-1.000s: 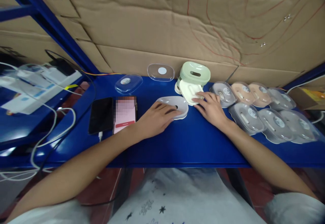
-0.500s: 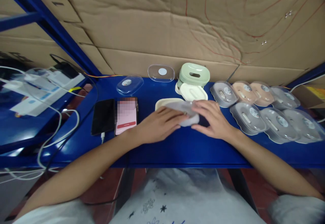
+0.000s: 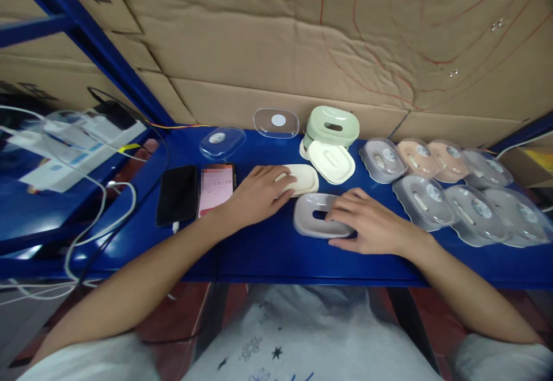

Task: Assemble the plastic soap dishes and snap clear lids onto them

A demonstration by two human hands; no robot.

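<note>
A shallow grey oval dish (image 3: 305, 217) with a slot in its bottom lies on the blue tabletop before me. My right hand (image 3: 363, 219) grips its right end, fingers over the rim and thumb at the near side. Just behind the dish is a cream oval plate (image 3: 306, 176), apparently on top of another of its kind. The fingers of my left hand (image 3: 261, 193) are bent over the left end of that plate. Farther back, another cream oval plate (image 3: 332, 162) leans against stacked light-green oval dishes (image 3: 341, 124).
Several lidded grey and peach oval boxes (image 3: 425, 199) stand at the right. Clear lids (image 3: 222, 142) lie at the back left. Two phones, one black (image 3: 176, 195) and one lit (image 3: 216, 188), sit by my left arm. A power strip (image 3: 82, 159) with cables occupies the far left.
The grey dish has come down onto the table, nearer to me, and lies flat in my right hand's grip. My left hand has left it and moved left onto the cream plate.
</note>
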